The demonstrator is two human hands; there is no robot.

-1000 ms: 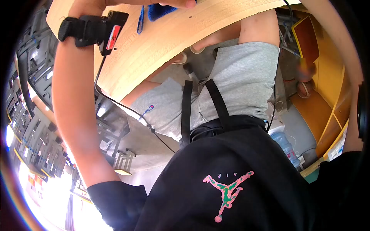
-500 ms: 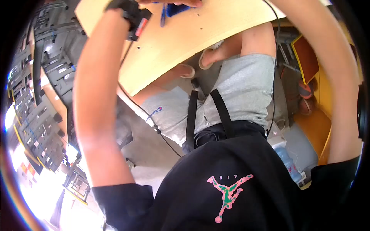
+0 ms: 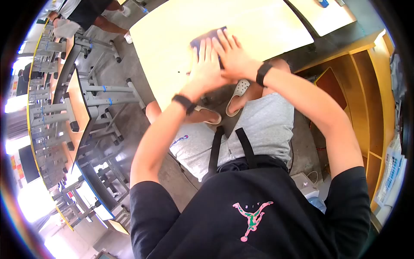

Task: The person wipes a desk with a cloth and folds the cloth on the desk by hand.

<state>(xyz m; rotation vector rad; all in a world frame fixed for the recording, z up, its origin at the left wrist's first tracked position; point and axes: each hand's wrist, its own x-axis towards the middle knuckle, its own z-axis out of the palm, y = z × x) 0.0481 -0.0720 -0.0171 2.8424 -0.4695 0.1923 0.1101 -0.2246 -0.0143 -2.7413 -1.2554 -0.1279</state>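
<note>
A flat, dark blue-purple piece that looks like folded cloth [image 3: 208, 35] lies on the pale wooden tabletop [image 3: 168, 34]. My left hand [image 3: 206, 68] rests on its left part, fingers stretched out and pointing away from me. On the right part lies my right hand [image 3: 235, 57], flat as well, its fingers spread. The two hands touch or overlap near the thumbs and cover much of the cloth. Each wrist wears a dark band.
Rows of desks with grey metal legs [image 3: 99, 88] stand to the left. Another person [image 3: 88, 15] is at the upper left. Wooden shelving [image 3: 362, 99] is close on the right. A second tabletop [image 3: 321, 17] holds a small blue object [image 3: 323, 3].
The view has tilted up, so more of the table and both hands show. The blue material, partly seen before at the top edge, now lies flat under both hands.
</note>
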